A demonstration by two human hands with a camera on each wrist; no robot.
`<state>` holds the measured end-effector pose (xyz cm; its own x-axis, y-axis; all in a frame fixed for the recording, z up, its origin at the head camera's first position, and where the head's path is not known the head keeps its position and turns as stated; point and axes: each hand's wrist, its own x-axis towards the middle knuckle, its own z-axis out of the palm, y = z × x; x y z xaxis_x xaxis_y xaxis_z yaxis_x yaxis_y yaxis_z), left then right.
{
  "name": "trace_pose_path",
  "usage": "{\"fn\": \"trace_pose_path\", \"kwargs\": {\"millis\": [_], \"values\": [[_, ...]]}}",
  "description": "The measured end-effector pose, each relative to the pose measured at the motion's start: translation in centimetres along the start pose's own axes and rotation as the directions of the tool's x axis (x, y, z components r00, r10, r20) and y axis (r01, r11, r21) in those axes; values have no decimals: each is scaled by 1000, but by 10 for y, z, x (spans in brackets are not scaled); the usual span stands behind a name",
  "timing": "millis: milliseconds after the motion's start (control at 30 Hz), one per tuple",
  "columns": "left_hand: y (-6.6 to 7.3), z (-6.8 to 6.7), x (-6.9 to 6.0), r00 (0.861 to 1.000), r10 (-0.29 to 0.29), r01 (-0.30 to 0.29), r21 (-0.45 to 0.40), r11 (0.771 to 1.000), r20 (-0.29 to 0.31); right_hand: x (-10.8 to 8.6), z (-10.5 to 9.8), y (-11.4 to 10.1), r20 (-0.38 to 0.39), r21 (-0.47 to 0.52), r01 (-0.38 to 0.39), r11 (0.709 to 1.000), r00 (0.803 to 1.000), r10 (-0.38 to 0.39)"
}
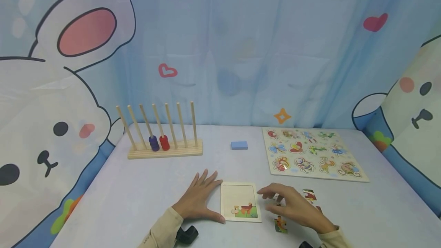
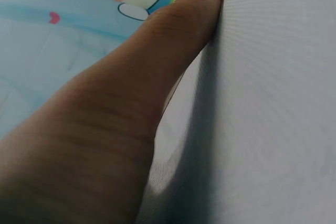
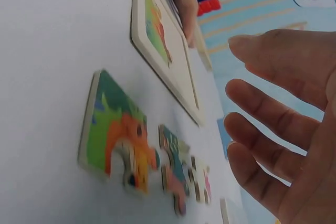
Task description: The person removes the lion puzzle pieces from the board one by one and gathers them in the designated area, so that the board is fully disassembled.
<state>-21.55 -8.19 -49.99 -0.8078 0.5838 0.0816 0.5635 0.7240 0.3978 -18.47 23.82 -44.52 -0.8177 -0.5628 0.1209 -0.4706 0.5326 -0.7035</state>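
A small wooden puzzle tray [image 1: 237,192] lies flat, with joined picture pieces [image 1: 249,211] in its lower right. My left hand [image 1: 201,198] is spread at the tray's left side, thumb and a fingertip touching its edge; its thumb [image 2: 184,22] reaches the edge in the left wrist view. Just right of the tray hovers my right hand [image 1: 293,206], fingers loosely bent and holding nothing. Below it lies a loose puzzle piece [image 1: 280,225] with an orange animal. Another loose piece [image 1: 309,195] lies beyond the hand. The right wrist view shows a dark green piece [image 3: 176,163] too.
A wooden peg abacus [image 1: 165,152] with blue and red beads stands back left. Behind the tray sits a blue block [image 1: 239,145]. A large insect puzzle board [image 1: 315,152] lies back right. A printed curtain [image 1: 241,49] hangs behind the white table [image 1: 138,194].
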Motion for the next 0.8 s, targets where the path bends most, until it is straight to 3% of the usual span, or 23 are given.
{"fn": "trace_pose_path", "kwargs": {"millis": [300,533,700,800], "values": [[0,-2,0,1000,5,-5,-3,1000,-4,20,24,0,56,1,112,994,992,-112],[0,-2,-1,1000,6,-6,-3,1000,0,24,40,-2,73,-107,57,993,996,-49],[0,-1,0,1000,-9,9,1,1000,11,24,46,-4,46,-195,80,977,996,-72],[0,0,0,1000,-12,12,1,1000,10,22,47,-3,42,-199,98,975,995,-91]]}}
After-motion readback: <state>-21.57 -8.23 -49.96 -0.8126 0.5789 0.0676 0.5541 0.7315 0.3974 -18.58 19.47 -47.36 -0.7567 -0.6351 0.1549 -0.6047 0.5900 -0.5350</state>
